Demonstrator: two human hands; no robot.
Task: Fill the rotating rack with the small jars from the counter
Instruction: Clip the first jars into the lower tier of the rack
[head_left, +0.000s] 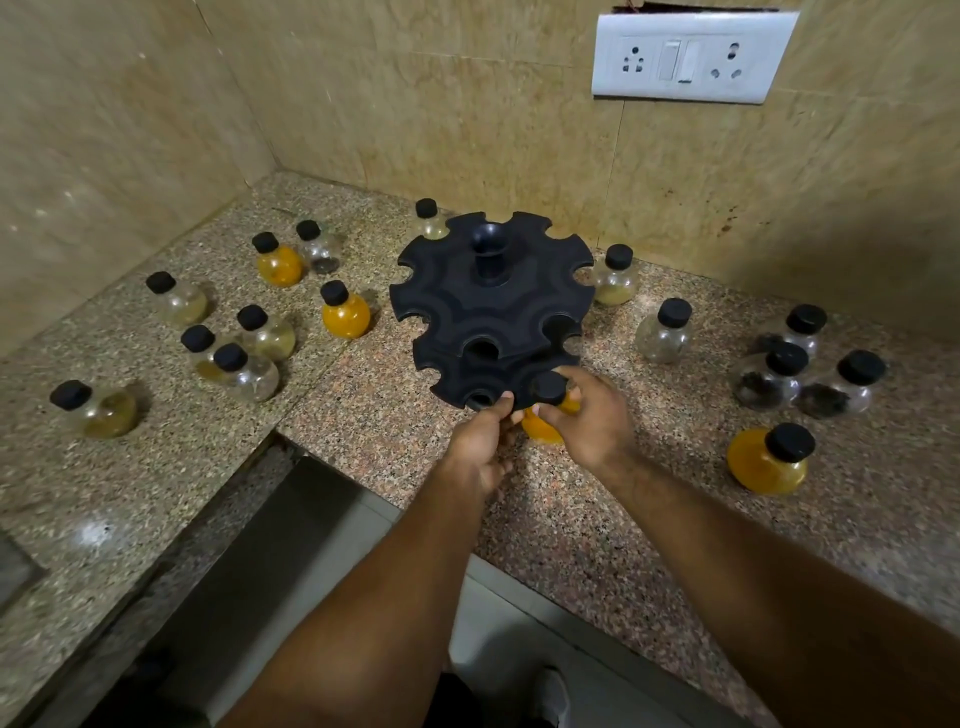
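The rack (488, 312) is black plastic w/ two round tiers, one above the other. Each tier has rounded notches cut around its edge, and a short hollow post rises in the centre. It stands on the speckled stone table (389, 431), towards the far corner of the walls.

At a notch on the near edge of the lower tier is the orange jar (540, 434). Its black cap (549, 388) is approx. level w/ the tier and its round body hangs below. I cannot tell if it is fully seated in the notch.

The right grip (597, 415) is clamped around this jar, w/ the fingers curled on the neck and body. The left grip (480, 441) pinches the near rim of the lower tier just left of that jar, thumb on top, the other fingers curled under.

Other small jars (345, 312) w/ black caps stand on the table left and right of the rack. Some are orange, some nearly clear, and some have dark contents.
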